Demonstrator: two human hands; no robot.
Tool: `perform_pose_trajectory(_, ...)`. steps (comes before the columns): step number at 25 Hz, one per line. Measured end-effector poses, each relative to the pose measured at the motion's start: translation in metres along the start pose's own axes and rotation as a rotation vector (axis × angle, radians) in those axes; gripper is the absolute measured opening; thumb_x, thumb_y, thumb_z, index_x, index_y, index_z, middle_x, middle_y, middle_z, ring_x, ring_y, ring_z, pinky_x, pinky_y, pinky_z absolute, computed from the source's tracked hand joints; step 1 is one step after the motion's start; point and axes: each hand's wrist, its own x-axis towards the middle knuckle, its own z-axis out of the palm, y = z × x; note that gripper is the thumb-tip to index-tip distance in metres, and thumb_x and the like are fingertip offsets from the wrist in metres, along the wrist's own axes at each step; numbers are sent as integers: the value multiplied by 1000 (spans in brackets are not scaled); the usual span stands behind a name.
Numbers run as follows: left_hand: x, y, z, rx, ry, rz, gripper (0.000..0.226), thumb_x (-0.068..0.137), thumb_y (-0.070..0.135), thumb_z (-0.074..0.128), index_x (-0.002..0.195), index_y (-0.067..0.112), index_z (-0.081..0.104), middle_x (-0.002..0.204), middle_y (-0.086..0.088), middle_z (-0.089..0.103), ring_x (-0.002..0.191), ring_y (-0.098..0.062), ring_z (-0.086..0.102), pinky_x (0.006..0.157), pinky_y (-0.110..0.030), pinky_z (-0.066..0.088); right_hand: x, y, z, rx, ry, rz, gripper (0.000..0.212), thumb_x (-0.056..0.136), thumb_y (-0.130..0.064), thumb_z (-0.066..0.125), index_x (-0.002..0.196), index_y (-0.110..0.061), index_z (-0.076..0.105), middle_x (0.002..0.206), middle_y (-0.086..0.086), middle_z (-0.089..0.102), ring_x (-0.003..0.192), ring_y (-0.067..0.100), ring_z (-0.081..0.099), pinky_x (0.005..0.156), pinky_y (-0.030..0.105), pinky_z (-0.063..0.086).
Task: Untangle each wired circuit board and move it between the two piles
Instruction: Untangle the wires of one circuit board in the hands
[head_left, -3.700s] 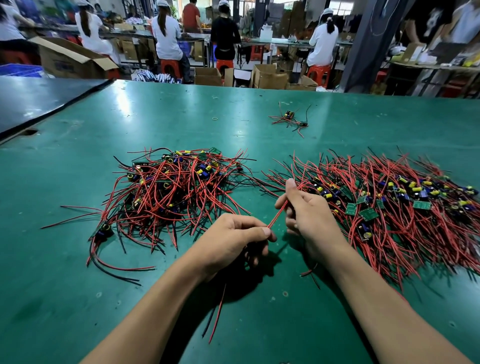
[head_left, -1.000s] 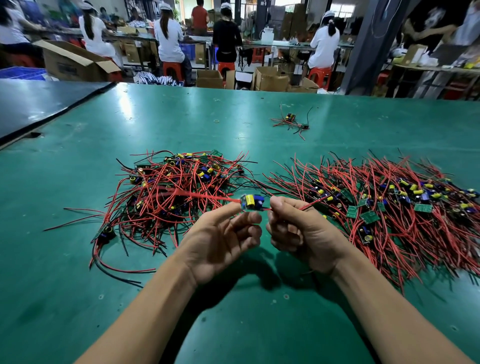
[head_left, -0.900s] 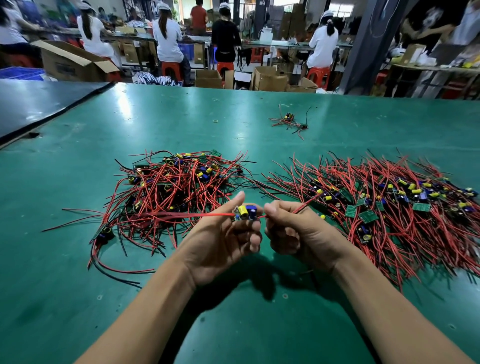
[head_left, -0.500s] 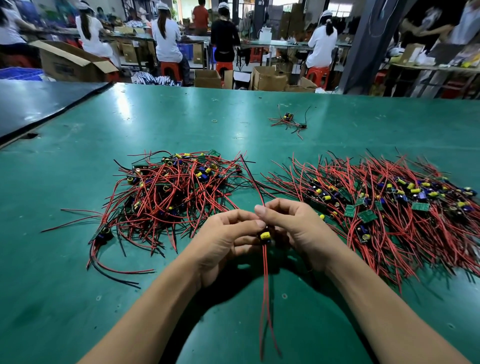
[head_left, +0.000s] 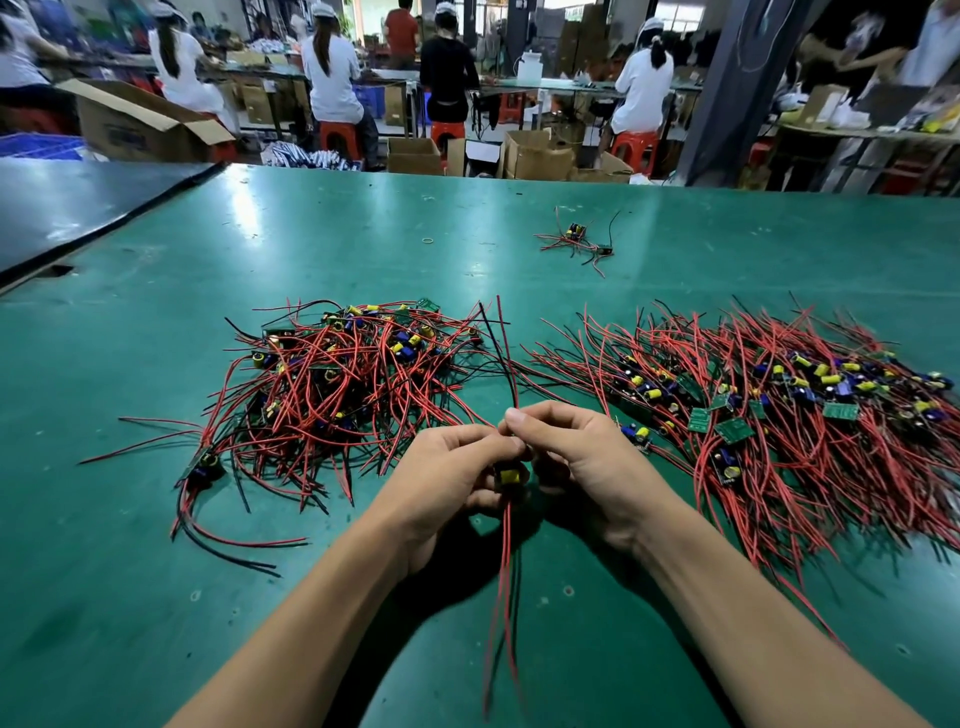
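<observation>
Red-wired circuit board (head_left: 510, 474) pinched by left grip (head_left: 454, 470) and right grip (head_left: 584, 462); open cardboard box (head_left: 130, 127), contents hidden.

Bare left hand (head_left: 447, 478) and bare right hand (head_left: 576, 457), both slim, with long fingers (head_left: 467, 441) and knuckles softly ridged. Short, rounded nail plain on the right forefinger (head_left: 515, 417), cut close to the fingertip; other nails turned away or too blurred to tell. Behind the hands, bare left forearm (head_left: 311, 623) and right forearm (head_left: 753, 623), lean and smooth, uncovered all the way to the bottom edge of the view, widening toward the camera through the wide-angle lens.
</observation>
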Motion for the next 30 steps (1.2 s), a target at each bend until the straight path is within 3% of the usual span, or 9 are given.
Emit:
perform_pose_trajectory(3, 1, -1, 1, 13, 47, 24, 17, 87, 4, 66, 72, 7, 74, 70, -8, 63, 58, -14, 57, 48, -21, 49, 1, 3, 2, 44, -38, -5, 16, 76, -29, 80, 81, -14, 76, 72, 6, 64, 48, 7, 49, 42, 20, 44)
perform_pose_trajectory(5, 1, -2, 1, 18, 54, 35, 13, 86, 3, 65, 77, 0, 73, 72, -11, 63, 61, -18, 56, 54, -26, 46, 1, 6, 3, 78, -101, 13, 23, 82, -27, 80, 95, -8, 77, 88, 16, 73, 67, 20, 68, 66, 42, 63)
perform_pose_trajectory(7, -1, -2, 1, 42, 41, 50, 12, 86, 2, 64, 78, -4, 71, 71, -12, 65, 59, -19, 56, 55, -27, 45, 1, 8, 3, -27, -93, 10, 32, 85, -34, 78, 101, -6, 77, 95, 20, 73, 78, 30, 68, 82, 51, 59)
perform_pose_trajectory(9, -4, -3, 2, 84, 6, 72, 15, 86, 1, 64, 74, -4, 71, 68, -8, 67, 53, -17, 55, 51, -24, 44, 2, 9, 2, -98, -29, -13, 34, 87, -40, 76, 96, -7, 78, 74, 17, 68, 61, 24, 62, 64, 37, 56)
perform_pose_trajectory(11, -6, -1, 2, 83, 0, 82, 15, 85, -1, 64, 71, -4, 69, 68, -4, 69, 47, -14, 53, 47, -20, 43, 5, 7, 1, -146, 55, -44, 36, 90, -46, 71, 91, -11, 78, 51, 6, 45, 40, 15, 37, 46, 22, 33)
perform_pose_trajectory(14, -6, 1, 2, 97, -6, 75, 16, 85, 0, 65, 70, 1, 68, 57, -7, 58, 45, -15, 51, 45, -20, 42, 9, 3, 1, -59, 126, -46, 36, 95, -44, 64, 78, -15, 79, 52, -5, 29, 36, 7, 20, 38, 16, 17)
perform_pose_trajectory(21, -8, 1, 2, 163, -78, 61, 17, 83, 4, 68, 68, 7, 71, 62, -10, 60, 54, -20, 53, 52, -27, 40, 11, -16, -10, 393, 146, 119, 58, 100, -43, 53, 55, -11, 71, 66, 1, 37, 32, 4, 23, 30, 18, 21)
perform_pose_trajectory(27, -7, -2, -1, 124, -45, 55, 18, 87, 5, 67, 70, 4, 70, 63, -10, 60, 51, -17, 53, 46, -21, 44, 7, -4, -4, 85, 80, 49, 62, 86, -69, 51, 80, -16, 80, 61, -4, 45, 40, 4, 27, 36, 16, 23)
perform_pose_trajectory(30, -5, -4, -2, 65, -22, 80, 22, 90, 5, 63, 74, -11, 63, 82, -6, 69, 54, -17, 56, 49, -23, 47, 2, 10, 7, -116, -81, -8, 52, 87, -61, 62, 102, -14, 79, 79, 12, 72, 62, 17, 63, 62, 33, 58)
